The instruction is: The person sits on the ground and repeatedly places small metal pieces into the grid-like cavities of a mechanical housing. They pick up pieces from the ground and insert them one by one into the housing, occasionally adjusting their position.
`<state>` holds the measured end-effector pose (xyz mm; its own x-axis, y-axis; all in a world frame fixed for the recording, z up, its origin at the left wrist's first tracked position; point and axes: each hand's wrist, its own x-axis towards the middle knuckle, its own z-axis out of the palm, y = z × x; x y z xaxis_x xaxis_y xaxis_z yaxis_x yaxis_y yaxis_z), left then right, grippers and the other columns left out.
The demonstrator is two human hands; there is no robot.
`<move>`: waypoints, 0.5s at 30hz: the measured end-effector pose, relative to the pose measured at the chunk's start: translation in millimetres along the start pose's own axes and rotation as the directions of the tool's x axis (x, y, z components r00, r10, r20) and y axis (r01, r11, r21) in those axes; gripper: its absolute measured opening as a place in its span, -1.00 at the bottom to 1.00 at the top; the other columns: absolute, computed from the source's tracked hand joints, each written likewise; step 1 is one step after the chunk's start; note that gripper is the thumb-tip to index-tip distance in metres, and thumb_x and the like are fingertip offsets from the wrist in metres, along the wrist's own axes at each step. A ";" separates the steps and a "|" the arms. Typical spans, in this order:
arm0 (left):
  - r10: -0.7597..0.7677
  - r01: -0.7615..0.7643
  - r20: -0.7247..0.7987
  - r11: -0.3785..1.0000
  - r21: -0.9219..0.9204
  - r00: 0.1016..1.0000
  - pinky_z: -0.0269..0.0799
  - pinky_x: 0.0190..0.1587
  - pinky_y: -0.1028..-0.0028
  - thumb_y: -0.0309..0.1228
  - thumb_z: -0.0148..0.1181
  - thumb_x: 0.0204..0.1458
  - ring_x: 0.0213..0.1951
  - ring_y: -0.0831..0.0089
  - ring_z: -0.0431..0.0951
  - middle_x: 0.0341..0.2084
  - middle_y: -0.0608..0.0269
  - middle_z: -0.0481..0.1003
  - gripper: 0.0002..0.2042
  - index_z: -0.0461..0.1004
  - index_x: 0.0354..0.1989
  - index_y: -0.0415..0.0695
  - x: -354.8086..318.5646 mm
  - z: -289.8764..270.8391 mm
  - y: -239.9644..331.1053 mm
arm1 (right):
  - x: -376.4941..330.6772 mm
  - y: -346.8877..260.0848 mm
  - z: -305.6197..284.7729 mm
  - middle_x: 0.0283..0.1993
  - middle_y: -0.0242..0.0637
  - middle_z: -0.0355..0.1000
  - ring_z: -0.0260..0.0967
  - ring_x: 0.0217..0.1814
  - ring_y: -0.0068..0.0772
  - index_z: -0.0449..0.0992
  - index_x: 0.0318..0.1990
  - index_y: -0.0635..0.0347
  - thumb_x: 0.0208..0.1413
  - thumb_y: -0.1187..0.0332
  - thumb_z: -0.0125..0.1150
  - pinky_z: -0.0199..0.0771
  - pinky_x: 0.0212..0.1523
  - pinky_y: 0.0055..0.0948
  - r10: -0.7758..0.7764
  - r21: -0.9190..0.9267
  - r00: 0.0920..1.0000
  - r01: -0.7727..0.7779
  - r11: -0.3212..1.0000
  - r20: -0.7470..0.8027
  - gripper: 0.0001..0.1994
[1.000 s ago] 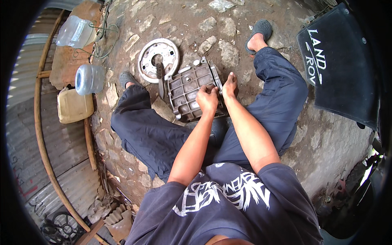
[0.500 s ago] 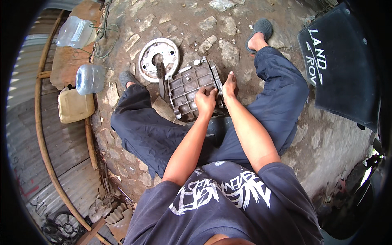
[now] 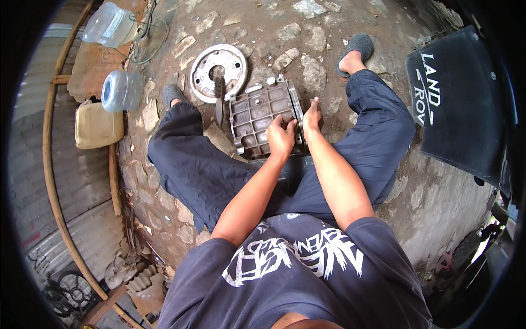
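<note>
Between my legs stands a ribbed metal casing (image 3: pixel 263 112), grey-brown, with a flange along its right side. My left hand (image 3: pixel 280 137) is closed over its right part, fingertips pinched together near the flange; what they hold, if anything, is too small to make out. Along the outer right side of the flange, my right hand (image 3: pixel 312 118) is held with its fingers stretched out, palm toward the casing. Beyond the casing's far left corner lies a round metal disc (image 3: pixel 237 70) with a hole in its middle. A dark-bristled brush (image 3: pixel 219 104) leans across the disc's near edge.
On the left are clear plastic jugs (image 3: pixel 121 90), a yellowish jerrycan (image 3: pixel 98 126) and a wooden pole (image 3: pixel 50 164) before corrugated sheets. A black panel (image 3: pixel 460 109) with white lettering stands at right. Stones (image 3: pixel 313 74) stud the uneven dirt ground.
The view has shifted slightly, so the casing and disc appear a little further right. Both hands stay at the casing's right edge with nearly the same pose.
</note>
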<state>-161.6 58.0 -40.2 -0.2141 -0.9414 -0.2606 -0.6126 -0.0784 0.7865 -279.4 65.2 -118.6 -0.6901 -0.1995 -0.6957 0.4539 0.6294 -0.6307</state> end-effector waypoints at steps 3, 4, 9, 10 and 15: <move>0.049 -0.049 -0.022 0.999 0.006 0.999 0.55 -0.18 0.13 -0.31 0.50 0.03 -0.35 -0.02 0.70 -0.45 -0.13 0.66 -0.73 0.62 -0.35 -0.29 6.3 6.6 0.1 | -2.9 1.1 0.3 0.42 0.04 0.42 0.33 0.47 0.18 0.45 0.41 0.15 0.46 -0.29 -0.42 0.25 0.48 -0.02 -0.056 0.008 0.998 0.056 0.998 0.003 -0.21; 0.045 -0.044 -0.024 0.998 0.038 0.999 0.55 -0.18 0.12 -0.31 0.50 0.03 -0.34 -0.03 0.70 -0.44 -0.13 0.66 -0.73 0.62 -0.35 -0.29 14.5 9.4 -2.5 | -3.9 -0.5 1.8 0.42 0.03 0.42 0.33 0.47 0.17 0.46 0.40 0.15 0.46 -0.29 -0.42 0.24 0.48 -0.03 -0.041 0.018 0.999 0.041 0.999 0.016 -0.21; -0.037 0.032 0.026 0.987 0.155 0.999 0.54 -0.13 0.10 -0.21 0.50 0.03 -0.26 -0.06 0.69 -0.36 -0.12 0.67 -0.67 0.62 -0.29 -0.26 10.5 -3.1 -7.2 | -3.3 4.3 4.0 0.40 0.01 0.44 0.33 0.47 0.17 0.49 0.37 0.17 0.46 -0.29 -0.42 0.24 0.48 -0.02 -0.102 -0.055 0.995 0.101 0.993 -0.014 -0.21; -0.060 0.053 0.052 0.990 0.132 0.997 0.54 -0.12 0.10 -0.15 0.51 0.03 -0.25 -0.09 0.67 -0.34 -0.12 0.66 -0.64 0.62 -0.26 -0.24 7.0 -11.9 -10.1 | 1.7 5.8 2.0 0.45 -0.05 0.41 0.29 0.51 0.08 0.47 0.39 0.11 0.47 -0.28 -0.35 0.21 0.49 -0.08 -0.089 -0.034 0.996 0.089 0.995 -0.010 -0.25; -0.102 0.176 0.193 0.893 -0.414 0.976 0.49 -0.25 0.55 -0.40 0.36 0.28 -0.33 0.65 0.58 -0.38 0.28 0.66 -0.84 0.61 -0.13 -0.24 -4.1 -78.0 1.4 | -10.0 -8.4 -4.6 0.26 0.02 0.54 0.42 0.35 0.21 0.54 0.26 0.05 0.46 -0.15 -0.10 0.30 0.39 0.05 -0.192 -0.230 0.966 0.149 0.962 -0.176 -0.44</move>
<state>-102.3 36.2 5.7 -0.2934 -0.8472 -0.4430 -0.2696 -0.3712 0.8885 -278.9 65.4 -104.7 -0.8526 -0.1812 -0.4901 0.2040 0.7481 -0.6315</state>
